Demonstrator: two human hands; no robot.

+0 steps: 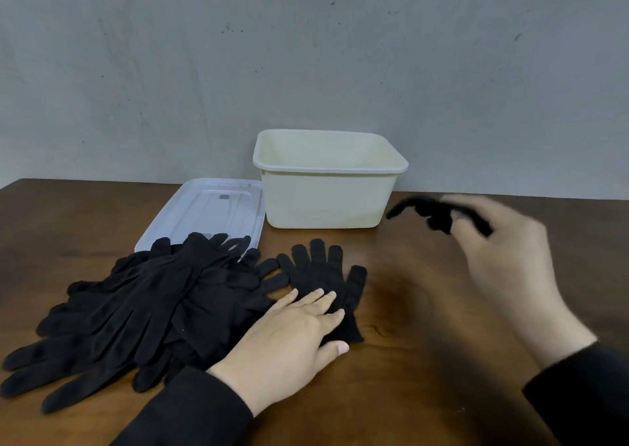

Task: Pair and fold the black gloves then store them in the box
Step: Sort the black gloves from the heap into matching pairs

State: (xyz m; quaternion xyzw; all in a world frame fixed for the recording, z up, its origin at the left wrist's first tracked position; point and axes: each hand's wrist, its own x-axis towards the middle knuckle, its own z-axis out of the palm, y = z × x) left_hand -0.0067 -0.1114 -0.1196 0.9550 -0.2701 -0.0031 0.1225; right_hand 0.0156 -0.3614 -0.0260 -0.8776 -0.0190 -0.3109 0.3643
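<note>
Left hand flat on spread glove; right hand, raised beside box, gripping another glove.

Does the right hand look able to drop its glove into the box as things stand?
Probably yes: the right hand grips a glove beside the open box; its lid lies off to the side.

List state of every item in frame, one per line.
box: open, upright, looks empty
lid: off, flat beside box, partly under gloves
glove pile: loose, unfolded
single glove: flat, left hand pressing it
held glove: lifted, blurred, right hand gripping it
</note>
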